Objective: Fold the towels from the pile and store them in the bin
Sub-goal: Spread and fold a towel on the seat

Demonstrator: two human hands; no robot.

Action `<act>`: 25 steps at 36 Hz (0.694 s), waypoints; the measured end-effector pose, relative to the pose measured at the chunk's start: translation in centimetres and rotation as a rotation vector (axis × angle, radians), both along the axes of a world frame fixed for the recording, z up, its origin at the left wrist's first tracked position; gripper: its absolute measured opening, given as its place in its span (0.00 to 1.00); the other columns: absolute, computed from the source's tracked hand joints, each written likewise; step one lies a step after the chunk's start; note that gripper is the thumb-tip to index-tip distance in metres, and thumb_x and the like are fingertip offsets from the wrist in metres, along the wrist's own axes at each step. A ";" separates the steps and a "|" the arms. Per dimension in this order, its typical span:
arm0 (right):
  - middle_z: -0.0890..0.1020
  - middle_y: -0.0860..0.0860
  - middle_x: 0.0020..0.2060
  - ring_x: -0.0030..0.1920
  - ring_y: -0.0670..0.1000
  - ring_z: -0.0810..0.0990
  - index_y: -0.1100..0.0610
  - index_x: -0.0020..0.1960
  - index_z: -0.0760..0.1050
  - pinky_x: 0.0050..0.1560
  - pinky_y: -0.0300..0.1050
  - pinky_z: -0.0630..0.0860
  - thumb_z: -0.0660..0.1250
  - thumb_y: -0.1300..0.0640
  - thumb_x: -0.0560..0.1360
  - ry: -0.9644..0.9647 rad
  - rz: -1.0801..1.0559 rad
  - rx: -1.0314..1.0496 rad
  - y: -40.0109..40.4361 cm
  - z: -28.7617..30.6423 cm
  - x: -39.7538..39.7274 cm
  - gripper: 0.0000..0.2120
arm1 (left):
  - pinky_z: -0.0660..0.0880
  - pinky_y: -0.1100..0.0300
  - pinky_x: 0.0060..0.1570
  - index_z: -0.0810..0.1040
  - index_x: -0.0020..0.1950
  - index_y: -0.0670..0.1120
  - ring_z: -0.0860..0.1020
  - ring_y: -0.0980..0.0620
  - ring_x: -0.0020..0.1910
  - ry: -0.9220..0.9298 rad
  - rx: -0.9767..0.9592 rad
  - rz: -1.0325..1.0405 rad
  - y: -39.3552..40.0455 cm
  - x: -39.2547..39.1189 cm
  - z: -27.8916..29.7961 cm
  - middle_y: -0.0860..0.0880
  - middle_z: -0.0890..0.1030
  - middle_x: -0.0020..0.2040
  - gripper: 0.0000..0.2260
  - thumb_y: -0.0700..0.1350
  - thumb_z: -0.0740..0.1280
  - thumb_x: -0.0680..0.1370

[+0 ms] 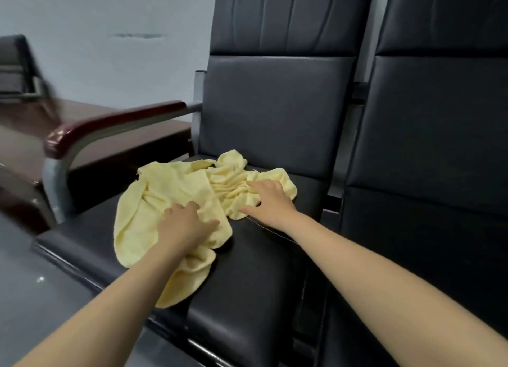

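On the near black chair seat, one crumpled yellow towel lies under two hands: left hand and right hand press it with fingers spread flat. Beyond stands a second black chair.

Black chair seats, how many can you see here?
3. One seat in the middle holds the crumpled yellow towel under both hands. A second chair stands right beside it. A third chair, blurred, is far left by the wall. Others may lie outside the view.
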State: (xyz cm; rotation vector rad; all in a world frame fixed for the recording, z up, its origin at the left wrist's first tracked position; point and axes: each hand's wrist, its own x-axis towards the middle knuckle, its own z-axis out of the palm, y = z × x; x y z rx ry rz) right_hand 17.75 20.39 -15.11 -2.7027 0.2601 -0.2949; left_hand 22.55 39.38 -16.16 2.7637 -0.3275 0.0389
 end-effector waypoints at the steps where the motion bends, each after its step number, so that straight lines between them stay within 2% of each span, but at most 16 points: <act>1: 0.63 0.51 0.74 0.74 0.56 0.56 0.48 0.76 0.61 0.70 0.57 0.62 0.66 0.37 0.74 0.050 0.033 -0.076 0.2 -0.3 0.9 0.35 | 0.66 0.49 0.63 0.70 0.69 0.51 0.66 0.42 0.67 -0.023 0.047 -0.010 0.1 0.2 -0.3 0.45 0.69 0.67 0.26 0.62 0.64 0.75; 4: 0.66 0.49 0.72 0.73 0.55 0.59 0.46 0.71 0.69 0.68 0.57 0.62 0.61 0.35 0.75 0.131 0.055 -0.170 1.0 -1.8 3.0 0.28 | 0.68 0.50 0.59 0.74 0.66 0.51 0.68 0.43 0.63 -0.102 0.106 -0.039 0.3 0.5 -0.4 0.46 0.73 0.62 0.19 0.56 0.59 0.78; 7: 0.70 0.49 0.68 0.70 0.53 0.63 0.46 0.67 0.74 0.67 0.53 0.63 0.59 0.46 0.79 0.026 0.011 -0.103 1.1 -2.8 3.8 0.18 | 0.69 0.50 0.57 0.75 0.62 0.48 0.70 0.42 0.61 -0.099 0.079 -0.029 0.3 1.0 -0.5 0.45 0.75 0.60 0.16 0.52 0.56 0.80; 10: 0.73 0.48 0.64 0.68 0.52 0.64 0.49 0.61 0.78 0.68 0.51 0.62 0.58 0.52 0.79 -0.026 0.037 0.036 0.9 -2.6 3.5 0.14 | 0.70 0.52 0.51 0.73 0.52 0.42 0.74 0.42 0.52 -0.046 -0.290 0.031 0.5 1.3 0.3 0.43 0.76 0.52 0.13 0.49 0.54 0.81; 12: 0.73 0.46 0.62 0.68 0.48 0.63 0.50 0.60 0.79 0.70 0.48 0.60 0.58 0.54 0.79 -0.040 0.049 0.231 0.9 -2.6 3.0 0.15 | 0.69 0.54 0.48 0.73 0.51 0.40 0.74 0.44 0.49 0.028 -0.561 0.027 0.7 1.3 1.0 0.43 0.76 0.50 0.12 0.47 0.55 0.82; 14: 0.75 0.44 0.60 0.65 0.47 0.64 0.51 0.57 0.81 0.70 0.48 0.61 0.58 0.52 0.78 -0.074 0.034 0.405 0.8 -2.8 2.7 0.15 | 0.72 0.52 0.51 0.74 0.50 0.42 0.75 0.44 0.49 0.077 -0.738 0.009 1.3 1.4 1.6 0.43 0.77 0.50 0.14 0.51 0.56 0.81; 16: 0.78 0.47 0.53 0.60 0.48 0.68 0.56 0.47 0.82 0.64 0.48 0.66 0.58 0.49 0.77 -0.115 -0.004 0.437 1.0 -2.5 2.7 0.16 | 0.74 0.48 0.53 0.74 0.47 0.43 0.77 0.43 0.48 0.059 -0.812 0.021 2.3 1.6 2.1 0.43 0.79 0.48 0.16 0.55 0.56 0.80; 18: 0.79 0.48 0.40 0.48 0.48 0.72 0.61 0.34 0.75 0.53 0.49 0.71 0.60 0.48 0.77 -0.174 -0.038 0.456 1.7 -1.7 2.9 0.20 | 0.72 0.52 0.44 0.74 0.46 0.43 0.75 0.46 0.43 -0.031 -0.770 0.066 3.7 2.0 2.2 0.46 0.77 0.43 0.16 0.53 0.55 0.80; 19: 0.76 0.48 0.34 0.41 0.48 0.72 0.59 0.31 0.69 0.47 0.49 0.71 0.61 0.46 0.78 -0.185 -0.034 0.501 2.2 -1.1 3.1 0.22 | 0.69 0.53 0.39 0.73 0.44 0.42 0.73 0.47 0.41 -0.077 -0.732 0.101 4.5 2.3 2.2 0.47 0.74 0.41 0.15 0.51 0.54 0.79; 21: 0.72 0.50 0.33 0.36 0.49 0.69 0.55 0.34 0.67 0.41 0.47 0.67 0.62 0.37 0.75 -0.114 -0.004 0.600 3.9 0.0 3.9 0.23 | 0.69 0.52 0.37 0.69 0.36 0.43 0.71 0.44 0.40 -0.159 -0.660 0.206 6.2 3.1 1.9 0.46 0.72 0.37 0.13 0.48 0.54 0.76; 22: 0.72 0.49 0.35 0.37 0.48 0.71 0.53 0.37 0.69 0.41 0.45 0.68 0.64 0.33 0.72 -0.041 0.011 0.637 4.9 0.5 4.2 0.23 | 0.72 0.48 0.41 0.68 0.35 0.43 0.73 0.41 0.43 -0.175 -0.639 0.270 6.9 3.3 1.8 0.43 0.74 0.39 0.12 0.48 0.54 0.74; 23: 0.75 0.47 0.41 0.42 0.47 0.74 0.52 0.42 0.74 0.43 0.44 0.69 0.65 0.30 0.68 0.033 0.017 0.638 5.9 0.7 4.7 0.23 | 0.73 0.44 0.47 0.73 0.39 0.43 0.73 0.38 0.49 -0.156 -0.611 0.329 7.4 3.5 1.5 0.40 0.77 0.46 0.13 0.49 0.53 0.73; 24: 0.78 0.45 0.48 0.49 0.48 0.77 0.52 0.51 0.76 0.47 0.43 0.71 0.68 0.31 0.67 0.091 0.018 0.617 6.8 0.7 5.1 0.26 | 0.72 0.42 0.53 0.77 0.51 0.42 0.72 0.37 0.56 -0.110 -0.586 0.377 7.9 3.9 1.2 0.38 0.77 0.55 0.17 0.51 0.53 0.75; 25: 0.78 0.46 0.52 0.53 0.50 0.77 0.53 0.56 0.75 0.50 0.44 0.73 0.69 0.34 0.68 0.118 0.010 0.572 7.8 0.6 5.5 0.27 | 0.71 0.42 0.58 0.74 0.64 0.43 0.69 0.36 0.62 -0.042 -0.558 0.413 8.4 3.9 1.1 0.38 0.73 0.63 0.21 0.52 0.55 0.77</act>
